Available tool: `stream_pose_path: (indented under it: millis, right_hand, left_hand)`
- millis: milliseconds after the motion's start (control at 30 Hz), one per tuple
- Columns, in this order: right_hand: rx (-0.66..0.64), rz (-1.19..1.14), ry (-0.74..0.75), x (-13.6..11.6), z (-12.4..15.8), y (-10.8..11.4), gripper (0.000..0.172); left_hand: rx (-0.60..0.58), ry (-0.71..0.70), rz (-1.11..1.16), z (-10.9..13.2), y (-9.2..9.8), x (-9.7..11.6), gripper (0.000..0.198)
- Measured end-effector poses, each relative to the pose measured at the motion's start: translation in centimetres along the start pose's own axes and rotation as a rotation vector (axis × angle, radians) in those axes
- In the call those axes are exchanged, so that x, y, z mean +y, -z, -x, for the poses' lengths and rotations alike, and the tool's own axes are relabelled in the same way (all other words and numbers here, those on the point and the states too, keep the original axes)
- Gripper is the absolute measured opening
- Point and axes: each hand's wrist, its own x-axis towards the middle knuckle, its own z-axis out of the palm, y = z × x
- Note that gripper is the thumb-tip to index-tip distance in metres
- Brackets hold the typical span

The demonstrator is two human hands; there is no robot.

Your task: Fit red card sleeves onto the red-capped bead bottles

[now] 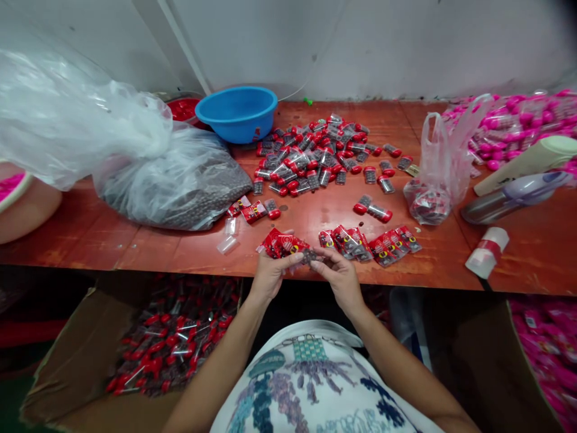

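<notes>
My left hand (270, 273) grips a few small red printed packets (280, 243), fanned out at the table's front edge. With thumb and fingers closed, my right hand (340, 278) pinches the dark, clear-wrapped end of one of these packets, close to my left thumb. Just right of my hands, more red packets (349, 240) lie overlapping in a row. Left of them are two more red packets (253, 211), a small red-capped container (271, 208) and clear empty-looking sleeves (228, 245).
Behind is a heap of red-capped containers (315, 156) beside a blue basin (237, 114). A plastic sack of dark pellets (175, 180) stands left. A knotted bag (428, 198), bottles (509, 198) and a tape-like roll (487, 252) are right. A cardboard box (67, 361) sits below the table.
</notes>
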Motion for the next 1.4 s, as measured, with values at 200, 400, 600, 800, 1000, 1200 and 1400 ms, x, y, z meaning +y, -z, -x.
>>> stream_pose_path:
  millis: [200, 400, 600, 800, 1000, 1200, 1400]
  right_hand:
    - [-0.021, -0.038, -0.036, -0.3, 0.2, 0.0, 0.034]
    - [-0.107, 0.157, 0.120, -0.6, -0.3, 0.3, 0.048]
    - [-0.127, 0.388, 0.259, -0.2, -0.8, 1.2, 0.032]
    - [0.055, 0.793, 0.325, 0.9, -1.5, 3.1, 0.033]
    - [0.099, 0.932, 0.350, 0.1, -2.0, 2.9, 0.029]
    - [-0.007, 0.542, 0.206, -0.4, -2.2, 1.2, 0.034]
    - [-0.058, 0.810, 0.374, -1.2, -2.3, 1.6, 0.032]
  left_hand:
    - [0.044, -0.045, 0.071, 0.4, -0.2, 0.0, 0.047]
    - [0.009, -0.004, 0.018, 0.9, -0.5, -1.1, 0.032]
    - [0.000, 0.048, 0.023, 0.5, -0.9, -1.6, 0.037]
    - [0.081, 0.136, 0.092, -1.0, -0.1, -2.6, 0.046]
    - [0.027, 0.146, 0.133, -1.3, 0.0, -2.6, 0.049]
    - [0.006, 0.099, 0.184, -1.0, -1.8, -2.6, 0.046]
    - [0.051, 0.092, 0.181, -0.9, -2.2, -3.3, 0.037]
